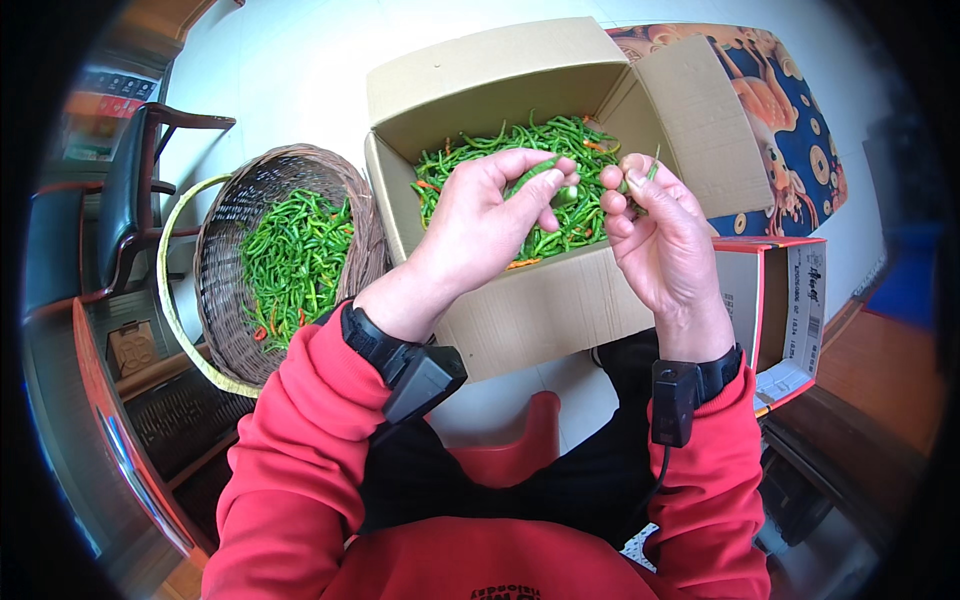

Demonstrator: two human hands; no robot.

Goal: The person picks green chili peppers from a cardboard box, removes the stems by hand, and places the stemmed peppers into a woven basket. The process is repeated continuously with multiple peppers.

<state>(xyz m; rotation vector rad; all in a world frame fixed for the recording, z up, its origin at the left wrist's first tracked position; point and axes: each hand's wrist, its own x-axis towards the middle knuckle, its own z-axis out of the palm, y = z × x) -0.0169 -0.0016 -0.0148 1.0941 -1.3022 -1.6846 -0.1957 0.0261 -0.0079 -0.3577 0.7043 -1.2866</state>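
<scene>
Between the thumb and fingers of my left hand (pixel 499 206) is a green chili pepper (pixel 535 174), with a pale green piece just below it. My right hand (pixel 656 225), a short way to the right, pinches thin green chili stems (pixel 654 165); how many cannot be told. Both hands are above an open cardboard box (pixel 495 67) with many green chilies (pixel 517 139) and a few orange ones inside. To the left, a brown wicker basket (pixel 214 225) with a pale yellow handle holds more green chilies (pixel 296 259) and a few red ones.
A red-edged carton (pixel 795 255) lies open on its side at the right. Behind the box's right flap is a patterned mat (pixel 817 150). Dark chairs (pixel 124 202) and a wooden cabinet (pixel 97 390) stand left. A red plastic stool (pixel 517 446) shows between my legs.
</scene>
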